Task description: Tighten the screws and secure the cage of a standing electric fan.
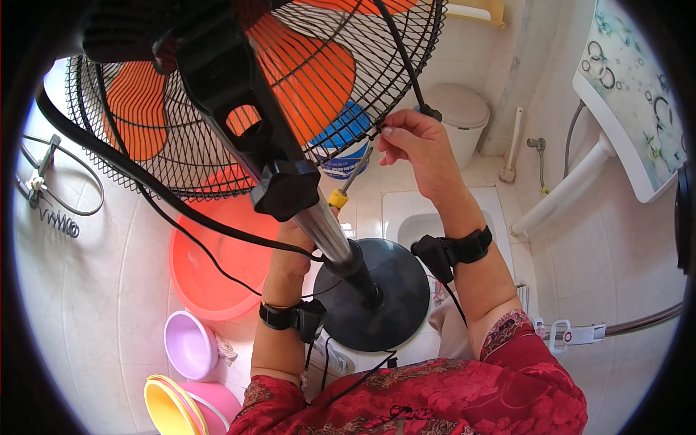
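Note:
A pedestal fan fills the upper left, with orange blades (pixel 301 76) behind a black wire grille (pixel 210 156). My right hand (pixel 420 145) is at the grille's lower right rim, thumb and fingers pinched together there; whatever small part they grip is hidden. Below it, a screwdriver (pixel 338 198) with a yellow handle points its metal shaft up toward that same rim. My left hand (pixel 291 243) is around the screwdriver's handle, mostly hidden behind the fan's metal pole (pixel 325 228). A black knob (pixel 286 190) sits on the pole, which rises from a round black base (pixel 391 290).
On the left are a large orange-red basin (pixel 210 279), a purple basin (pixel 190 344) and a yellow bucket (pixel 165 406). A blue-and-white bucket (pixel 346 163) and lidded white bin (pixel 457 116) stand beyond. A squat toilet (pixel 493 206) and white washbasin (pixel 631 94) lie right. Black cables (pixel 181 206) hang by the pole.

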A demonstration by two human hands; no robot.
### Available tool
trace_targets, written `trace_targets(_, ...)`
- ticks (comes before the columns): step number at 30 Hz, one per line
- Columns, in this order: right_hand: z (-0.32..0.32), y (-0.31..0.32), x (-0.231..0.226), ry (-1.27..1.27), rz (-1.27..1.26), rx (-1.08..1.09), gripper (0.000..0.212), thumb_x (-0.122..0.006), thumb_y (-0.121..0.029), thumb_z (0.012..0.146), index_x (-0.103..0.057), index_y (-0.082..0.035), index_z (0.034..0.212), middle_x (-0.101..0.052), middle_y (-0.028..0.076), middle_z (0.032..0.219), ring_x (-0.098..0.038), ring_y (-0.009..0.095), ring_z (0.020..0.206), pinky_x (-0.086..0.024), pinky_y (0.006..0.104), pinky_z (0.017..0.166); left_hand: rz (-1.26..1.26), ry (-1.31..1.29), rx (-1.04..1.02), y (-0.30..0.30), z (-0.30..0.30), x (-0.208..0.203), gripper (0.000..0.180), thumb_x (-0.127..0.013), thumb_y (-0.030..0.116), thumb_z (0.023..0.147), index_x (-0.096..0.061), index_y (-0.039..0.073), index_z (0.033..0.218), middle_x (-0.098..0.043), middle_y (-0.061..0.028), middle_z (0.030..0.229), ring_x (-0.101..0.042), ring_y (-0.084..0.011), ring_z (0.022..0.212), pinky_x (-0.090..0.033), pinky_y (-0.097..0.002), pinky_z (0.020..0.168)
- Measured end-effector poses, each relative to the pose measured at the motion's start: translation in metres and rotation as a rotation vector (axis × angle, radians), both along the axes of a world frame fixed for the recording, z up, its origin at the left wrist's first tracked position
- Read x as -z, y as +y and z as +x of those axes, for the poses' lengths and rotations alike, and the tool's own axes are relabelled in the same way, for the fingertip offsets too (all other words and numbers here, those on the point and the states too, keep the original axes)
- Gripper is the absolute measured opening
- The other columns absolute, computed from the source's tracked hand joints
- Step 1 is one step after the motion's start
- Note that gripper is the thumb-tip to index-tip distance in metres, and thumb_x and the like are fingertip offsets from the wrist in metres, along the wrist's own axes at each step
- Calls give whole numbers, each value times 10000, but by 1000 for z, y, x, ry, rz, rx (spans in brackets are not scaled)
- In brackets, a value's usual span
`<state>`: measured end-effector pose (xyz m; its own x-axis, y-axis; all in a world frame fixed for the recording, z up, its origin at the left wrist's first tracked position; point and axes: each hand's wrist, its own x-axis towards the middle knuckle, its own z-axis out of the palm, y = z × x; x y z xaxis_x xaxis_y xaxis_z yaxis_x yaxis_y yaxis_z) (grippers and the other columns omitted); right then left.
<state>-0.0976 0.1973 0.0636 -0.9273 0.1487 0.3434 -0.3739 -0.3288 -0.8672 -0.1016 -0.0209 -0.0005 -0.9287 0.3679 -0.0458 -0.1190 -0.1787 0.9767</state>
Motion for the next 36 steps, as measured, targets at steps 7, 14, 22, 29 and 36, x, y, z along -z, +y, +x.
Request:
trace_targets(7,0,-1,3,-3,31,13,98,-516,-39,807,-581,22,847,-583,52,670,-503,71,527,-404,180,489,-36,34,7,1,3,-2,195,-583,192,832,-535,12,891,-550,-25,665,-478,-62,511,-369,-183,429)
trace_targets(14,1,0,1,-5,24,9,103,-513,-38,800,-578,26,848,-582,58,665,-507,77,528,-406,182,486,28,-19,21,2,5,-5,189,-570,166,834,-534,-2,914,-547,-33,671,-479,-63,529,-380,-185,448)
trace_targets(22,0,1,2,3,46,-8,88,-531,-14,774,-571,28,840,-585,63,671,-518,81,550,-410,188,482,37,6,20,3,3,-4,193,-566,169,842,-531,-1,927,-549,-41,680,-502,-76,509,-394,-181,433)
trace_targets(29,0,1,4,-64,149,-28,66,-552,-34,776,-582,10,815,-576,44,667,-498,73,547,-398,191,489,69,-15,28,4,5,-6,201,-566,177,846,-531,0,934,-553,-44,686,-513,-77,511,-410,-179,439)
trace_targets(36,0,0,8,-119,347,-70,94,-583,-79,791,-581,6,832,-578,43,689,-523,88,583,-432,209,536,39,-10,12,3,5,-7,206,-568,177,843,-528,-1,938,-560,-46,692,-514,-78,507,-406,-172,436)
